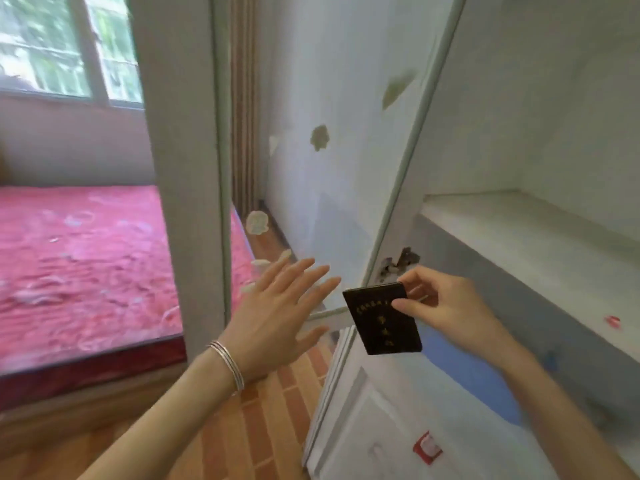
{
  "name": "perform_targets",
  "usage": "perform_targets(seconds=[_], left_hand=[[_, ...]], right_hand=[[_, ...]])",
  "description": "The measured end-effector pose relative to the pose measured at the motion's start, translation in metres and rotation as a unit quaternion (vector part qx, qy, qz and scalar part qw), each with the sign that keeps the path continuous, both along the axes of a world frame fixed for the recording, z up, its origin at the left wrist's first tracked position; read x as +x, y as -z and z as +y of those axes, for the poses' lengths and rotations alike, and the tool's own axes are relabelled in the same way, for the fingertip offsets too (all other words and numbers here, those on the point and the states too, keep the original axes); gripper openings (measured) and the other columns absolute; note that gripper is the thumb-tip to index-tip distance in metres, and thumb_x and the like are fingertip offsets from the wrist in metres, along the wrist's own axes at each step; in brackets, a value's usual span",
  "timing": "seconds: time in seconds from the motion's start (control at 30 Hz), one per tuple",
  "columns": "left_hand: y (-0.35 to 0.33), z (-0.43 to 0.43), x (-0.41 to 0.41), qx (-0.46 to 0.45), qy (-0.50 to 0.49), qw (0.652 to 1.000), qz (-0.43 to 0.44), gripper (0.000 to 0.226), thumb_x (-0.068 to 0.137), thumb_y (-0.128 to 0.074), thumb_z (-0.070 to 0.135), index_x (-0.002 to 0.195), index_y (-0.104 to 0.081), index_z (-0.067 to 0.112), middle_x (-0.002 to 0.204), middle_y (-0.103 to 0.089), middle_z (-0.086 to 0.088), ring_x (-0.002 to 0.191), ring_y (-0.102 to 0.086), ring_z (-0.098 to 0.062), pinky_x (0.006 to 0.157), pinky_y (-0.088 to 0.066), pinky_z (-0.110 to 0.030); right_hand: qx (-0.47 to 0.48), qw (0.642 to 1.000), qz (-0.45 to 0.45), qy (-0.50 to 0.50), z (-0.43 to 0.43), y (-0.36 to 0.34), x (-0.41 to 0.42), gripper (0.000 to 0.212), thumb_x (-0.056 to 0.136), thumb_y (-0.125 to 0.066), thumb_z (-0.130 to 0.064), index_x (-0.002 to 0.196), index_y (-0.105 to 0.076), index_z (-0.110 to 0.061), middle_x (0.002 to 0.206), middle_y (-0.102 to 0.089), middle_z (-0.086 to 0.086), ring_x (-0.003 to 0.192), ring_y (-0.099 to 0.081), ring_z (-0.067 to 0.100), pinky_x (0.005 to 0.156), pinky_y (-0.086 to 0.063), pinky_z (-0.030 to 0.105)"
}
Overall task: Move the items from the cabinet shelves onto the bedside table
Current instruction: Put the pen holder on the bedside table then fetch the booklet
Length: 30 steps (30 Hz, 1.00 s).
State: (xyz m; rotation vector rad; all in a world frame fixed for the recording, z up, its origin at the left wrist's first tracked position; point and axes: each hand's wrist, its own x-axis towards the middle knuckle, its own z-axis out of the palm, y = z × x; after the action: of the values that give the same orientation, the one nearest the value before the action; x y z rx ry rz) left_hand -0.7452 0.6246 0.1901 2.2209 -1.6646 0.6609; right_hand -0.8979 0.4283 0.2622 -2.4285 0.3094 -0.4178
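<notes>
A small dark booklet (382, 320) with gold lettering on its cover hangs in the air in front of the cabinet, pinched at its upper right corner by my right hand (446, 306). My left hand (277, 310) is open with the fingers spread, palm forward, just left of the booklet and not touching it; thin silver bangles circle its wrist. The white cabinet shelf (512, 233) at the right looks bare in the part I can see. The bedside table is not in view.
An open white cabinet door (349, 150) with peeled sticker marks stands straight ahead. A second tall door panel (183, 168) is to its left. A bed with a red patterned cover (86, 268) fills the left side. Wood floor (270, 410) lies below. A lower cabinet door (381, 427) is at the bottom right.
</notes>
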Motion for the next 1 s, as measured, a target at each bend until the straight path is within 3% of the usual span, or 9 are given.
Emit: perform_targets(seconds=[0.2, 0.33, 0.43, 0.5, 0.8, 0.9, 1.0], left_hand=[[0.053, 0.15, -0.033, 0.107, -0.221, 0.969, 0.039, 0.059, 0.089, -0.038, 0.054, 0.139, -0.045, 0.023, 0.141, -0.048, -0.003, 0.133, -0.039, -0.026, 0.106, -0.026, -0.049], [0.071, 0.259, -0.061, 0.135, -0.377, 0.912, 0.086, 0.06, 0.089, -0.034, 0.056, 0.136, -0.049, 0.022, 0.138, -0.052, -0.003, 0.131, -0.043, -0.026, 0.105, -0.025, -0.049], [0.081, 0.334, -0.087, 0.135, -0.476, 0.863, 0.106, 0.06, 0.088, -0.033, 0.054, 0.132, -0.054, 0.019, 0.132, -0.057, -0.005, 0.126, -0.048, -0.026, 0.103, -0.026, -0.049], [0.089, 0.384, -0.108, 0.135, -0.531, 0.827, 0.123, 0.061, 0.087, -0.033, 0.054, 0.131, -0.056, 0.018, 0.13, -0.058, -0.004, 0.125, -0.049, -0.025, 0.103, -0.027, -0.048], [0.094, 0.6, -0.176, 0.099, -0.693, 0.7, 0.137, 0.06, 0.085, -0.034, 0.055, 0.126, -0.059, 0.02, 0.124, -0.062, -0.001, 0.119, -0.055, -0.023, 0.104, -0.027, -0.045], [0.081, 0.667, -0.186, 0.079, -0.723, 0.675, 0.123, 0.058, 0.084, -0.035, 0.053, 0.125, -0.06, 0.021, 0.123, -0.063, -0.002, 0.117, -0.055, -0.024, 0.102, -0.038, -0.048], [0.071, 0.724, -0.195, 0.07, -0.743, 0.655, 0.12, 0.057, 0.084, -0.034, 0.051, 0.123, -0.061, 0.021, 0.121, -0.063, -0.003, 0.115, -0.056, -0.024, 0.101, -0.037, -0.047]], right_hand=[[0.006, 0.982, 0.061, -0.178, 0.091, 0.054, 0.056, 0.017, 0.081, -0.07, -0.013, 0.081, -0.059, -0.025, 0.075, -0.062, -0.012, 0.067, -0.06, -0.001, 0.062, -0.044, 0.007], [-0.038, 0.949, 0.074, -0.305, 0.178, 0.078, 0.095, 0.018, 0.081, -0.07, -0.013, 0.091, -0.058, -0.022, 0.083, -0.063, -0.006, 0.073, -0.059, 0.001, 0.064, -0.045, 0.012], [-0.042, 0.918, 0.064, -0.389, 0.251, 0.092, 0.114, 0.027, 0.08, -0.07, -0.011, 0.085, -0.053, -0.032, 0.081, -0.059, -0.014, 0.074, -0.057, -0.002, 0.061, -0.042, 0.012], [-0.035, 0.9, 0.065, -0.429, 0.303, 0.103, 0.123, 0.022, 0.081, -0.069, -0.012, 0.087, -0.055, -0.028, 0.08, -0.058, -0.016, 0.074, -0.056, -0.001, 0.063, -0.043, 0.013], [-0.032, 0.826, 0.049, -0.56, 0.551, 0.117, 0.146, 0.018, 0.084, -0.068, -0.018, 0.09, -0.054, -0.028, 0.079, -0.057, -0.02, 0.073, -0.053, -0.008, 0.061, -0.04, 0.007], [-0.023, 0.805, 0.047, -0.591, 0.638, 0.111, 0.152, 0.016, 0.083, -0.068, -0.017, 0.091, -0.056, -0.025, 0.079, -0.056, -0.021, 0.072, -0.053, -0.01, 0.058, -0.038, 0.009], [0.009, 0.79, 0.041, -0.612, 0.715, 0.108, 0.153, 0.015, 0.082, -0.068, -0.015, 0.092, -0.058, -0.021, 0.081, -0.06, -0.016, 0.073, -0.057, -0.004, 0.059, -0.04, 0.01]])
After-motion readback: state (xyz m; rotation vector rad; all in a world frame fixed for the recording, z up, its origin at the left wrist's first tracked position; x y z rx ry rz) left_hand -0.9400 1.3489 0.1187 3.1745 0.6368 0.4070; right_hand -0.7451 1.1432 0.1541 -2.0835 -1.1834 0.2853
